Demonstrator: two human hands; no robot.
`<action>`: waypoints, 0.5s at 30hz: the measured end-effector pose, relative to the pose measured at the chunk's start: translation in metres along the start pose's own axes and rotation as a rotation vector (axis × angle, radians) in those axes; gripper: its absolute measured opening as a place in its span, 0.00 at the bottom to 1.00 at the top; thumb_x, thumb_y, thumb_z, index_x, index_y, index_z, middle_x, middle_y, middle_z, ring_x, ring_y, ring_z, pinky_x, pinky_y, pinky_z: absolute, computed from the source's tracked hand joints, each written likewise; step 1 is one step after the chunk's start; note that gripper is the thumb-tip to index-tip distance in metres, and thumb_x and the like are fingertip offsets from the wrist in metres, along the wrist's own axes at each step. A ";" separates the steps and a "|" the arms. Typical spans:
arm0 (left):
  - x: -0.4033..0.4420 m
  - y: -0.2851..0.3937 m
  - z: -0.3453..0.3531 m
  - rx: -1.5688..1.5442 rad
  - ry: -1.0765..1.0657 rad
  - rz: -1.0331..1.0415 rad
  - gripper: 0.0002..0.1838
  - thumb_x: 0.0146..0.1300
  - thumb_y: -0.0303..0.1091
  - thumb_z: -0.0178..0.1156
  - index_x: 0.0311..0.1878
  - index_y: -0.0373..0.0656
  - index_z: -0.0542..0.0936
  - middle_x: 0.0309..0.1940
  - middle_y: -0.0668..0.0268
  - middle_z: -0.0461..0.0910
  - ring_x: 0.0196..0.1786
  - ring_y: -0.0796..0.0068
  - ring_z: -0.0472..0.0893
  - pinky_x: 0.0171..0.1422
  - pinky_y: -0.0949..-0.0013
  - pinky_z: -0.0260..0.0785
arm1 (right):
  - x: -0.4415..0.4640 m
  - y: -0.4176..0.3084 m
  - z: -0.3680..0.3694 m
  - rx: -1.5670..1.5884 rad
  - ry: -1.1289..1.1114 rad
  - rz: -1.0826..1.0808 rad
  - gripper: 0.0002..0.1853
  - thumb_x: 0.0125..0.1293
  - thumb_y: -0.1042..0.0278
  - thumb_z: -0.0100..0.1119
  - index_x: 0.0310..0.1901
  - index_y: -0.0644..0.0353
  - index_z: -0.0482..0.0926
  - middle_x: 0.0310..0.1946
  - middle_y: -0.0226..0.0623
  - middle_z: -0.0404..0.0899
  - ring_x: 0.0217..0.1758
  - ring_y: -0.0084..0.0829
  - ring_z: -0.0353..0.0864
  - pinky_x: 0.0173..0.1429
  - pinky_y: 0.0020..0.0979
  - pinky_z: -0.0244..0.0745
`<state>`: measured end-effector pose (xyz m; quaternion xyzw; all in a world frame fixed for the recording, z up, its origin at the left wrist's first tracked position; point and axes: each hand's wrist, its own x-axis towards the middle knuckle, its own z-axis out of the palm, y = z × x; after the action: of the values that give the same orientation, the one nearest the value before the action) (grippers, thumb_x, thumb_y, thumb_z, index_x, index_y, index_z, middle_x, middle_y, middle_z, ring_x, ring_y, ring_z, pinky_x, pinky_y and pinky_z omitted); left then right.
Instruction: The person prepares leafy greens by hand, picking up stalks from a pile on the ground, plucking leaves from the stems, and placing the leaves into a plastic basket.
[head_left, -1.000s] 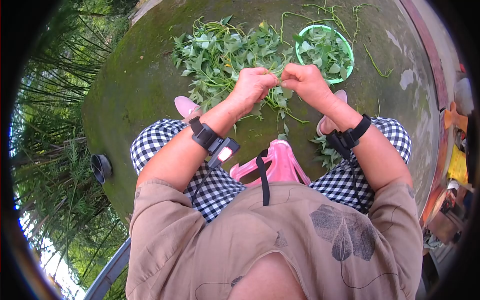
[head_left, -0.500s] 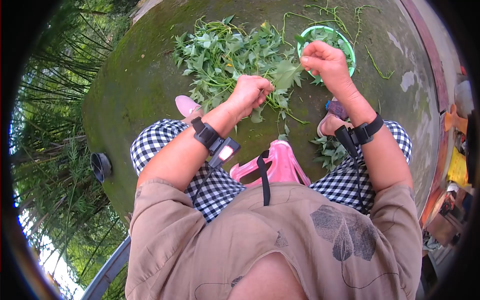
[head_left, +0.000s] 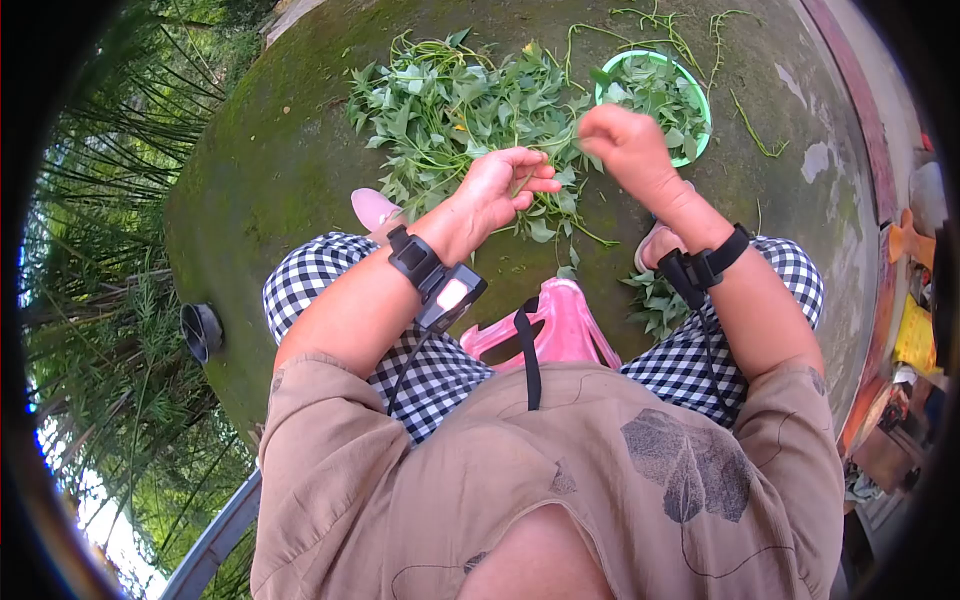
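My left hand (head_left: pixel 500 190) is over the near edge of a heap of leafy green vines (head_left: pixel 440 100), palm turned partly up. A thin green stem (head_left: pixel 522 182) lies between its thumb and loosely curled fingers. To the right, my right hand (head_left: pixel 628 150) hovers just in front of a light-green basin (head_left: pixel 706 110) of picked leaves (head_left: pixel 655 92). Its fingers are bent together in a pinch, slightly blurred. Whatever they hold is too small or hidden to name.
Bare stems (head_left: pixel 755 125) lie around the basin on the mossy concrete ground (head_left: pixel 270 150). A pink plastic stool (head_left: pixel 570 320) is between my knees. More leaves (head_left: pixel 660 305) lie by my right foot. A dark pot (head_left: pixel 202 333) stands at the left edge near the bushes.
The large leaf between my hands is gone from there. My right hand has moved down and left, uncovering more of the basin. My left hand's fingers have loosened and turned up.
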<state>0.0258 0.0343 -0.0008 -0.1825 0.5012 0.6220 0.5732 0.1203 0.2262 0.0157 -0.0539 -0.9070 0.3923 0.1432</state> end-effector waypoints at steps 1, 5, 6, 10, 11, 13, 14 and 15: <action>-0.003 0.000 0.004 -0.010 -0.007 0.005 0.05 0.63 0.29 0.55 0.40 0.41 0.77 0.35 0.63 0.81 0.37 0.68 0.83 0.21 0.76 0.57 | -0.005 -0.016 0.009 -0.097 -0.023 -0.117 0.05 0.55 0.68 0.63 0.34 0.49 0.80 0.30 0.32 0.80 0.31 0.41 0.82 0.35 0.39 0.76; 0.003 -0.003 0.005 -0.080 -0.013 0.030 0.04 0.63 0.31 0.53 0.35 0.44 0.76 0.28 0.67 0.77 0.23 0.74 0.72 0.20 0.73 0.52 | -0.013 -0.043 0.025 -0.299 -0.255 -0.223 0.06 0.52 0.66 0.64 0.33 0.48 0.79 0.32 0.34 0.76 0.36 0.39 0.81 0.37 0.40 0.77; 0.003 -0.004 0.005 -0.079 -0.012 0.028 0.04 0.63 0.31 0.52 0.34 0.44 0.76 0.27 0.68 0.77 0.23 0.75 0.70 0.20 0.73 0.52 | -0.014 -0.043 0.028 -0.312 -0.254 -0.240 0.06 0.52 0.66 0.64 0.34 0.49 0.79 0.32 0.34 0.76 0.36 0.40 0.81 0.37 0.40 0.77; 0.000 -0.005 0.005 -0.076 0.025 -0.004 0.07 0.65 0.34 0.51 0.33 0.46 0.76 0.23 0.70 0.76 0.21 0.76 0.68 0.20 0.72 0.52 | -0.019 -0.035 0.039 -0.317 -0.263 -0.290 0.07 0.52 0.66 0.64 0.34 0.50 0.79 0.32 0.36 0.76 0.37 0.40 0.81 0.38 0.42 0.77; -0.001 -0.005 0.006 -0.083 0.055 -0.015 0.07 0.65 0.34 0.50 0.33 0.46 0.76 0.23 0.70 0.75 0.21 0.76 0.68 0.20 0.72 0.52 | -0.021 -0.033 0.040 -0.304 -0.269 -0.302 0.07 0.52 0.66 0.63 0.33 0.50 0.79 0.33 0.36 0.76 0.38 0.41 0.81 0.39 0.42 0.77; 0.006 -0.005 -0.005 -0.052 0.004 -0.017 0.07 0.66 0.34 0.49 0.36 0.44 0.75 0.28 0.65 0.80 0.26 0.73 0.76 0.21 0.74 0.53 | -0.020 -0.033 0.035 -0.225 -0.252 -0.258 0.05 0.54 0.66 0.63 0.33 0.51 0.78 0.32 0.35 0.76 0.38 0.41 0.81 0.39 0.42 0.76; 0.009 -0.005 -0.009 -0.022 0.028 -0.016 0.07 0.66 0.34 0.48 0.36 0.44 0.75 0.30 0.63 0.81 0.28 0.72 0.79 0.21 0.74 0.54 | -0.017 -0.032 0.030 -0.159 -0.242 -0.210 0.05 0.55 0.66 0.62 0.33 0.51 0.78 0.32 0.35 0.76 0.37 0.42 0.81 0.39 0.42 0.76; 0.010 -0.005 -0.010 0.007 0.053 -0.015 0.07 0.67 0.34 0.48 0.37 0.43 0.74 0.31 0.62 0.83 0.30 0.71 0.81 0.21 0.75 0.54 | -0.015 -0.031 0.025 -0.092 -0.232 -0.162 0.05 0.55 0.65 0.62 0.33 0.52 0.78 0.32 0.35 0.76 0.37 0.42 0.81 0.38 0.42 0.76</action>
<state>0.0241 0.0300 -0.0154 -0.2005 0.5171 0.6109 0.5649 0.1271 0.1844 0.0191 0.0589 -0.9358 0.3412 0.0659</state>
